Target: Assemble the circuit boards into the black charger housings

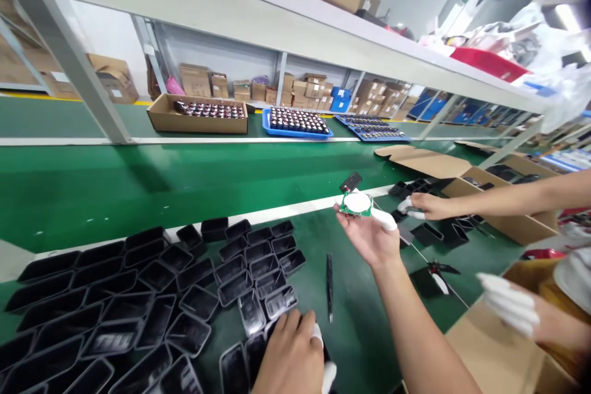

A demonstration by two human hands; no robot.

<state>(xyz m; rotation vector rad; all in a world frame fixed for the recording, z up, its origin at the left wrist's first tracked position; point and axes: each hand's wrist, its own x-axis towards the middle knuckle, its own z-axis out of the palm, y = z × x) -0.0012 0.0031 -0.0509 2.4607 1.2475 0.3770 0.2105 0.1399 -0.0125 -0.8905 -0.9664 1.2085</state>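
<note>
My right hand (372, 237), palm up, grips a green circuit board (357, 203) with a round white disc on it between thumb and fingers. A small black part (351, 181) with reddish wires sits just behind the board and looks joined to it. White covers show on the thumb. At the bottom, my left hand (293, 354) is palm down with fingers curled over a black plastic case (325, 354), mostly hidden beneath it. Many open black plastic cases (184, 301) stand left of this hand. Black tweezers (329, 288) lie between my hands.
A co-worker's hands (422, 205) reach in from the right, among black cases near cardboard boxes (501, 209). A dark part with a white disc (438, 283) lies there. Beyond the green belt (184, 178) stand a cardboard tray (198, 123) and blue trays (298, 130) under a shelf.
</note>
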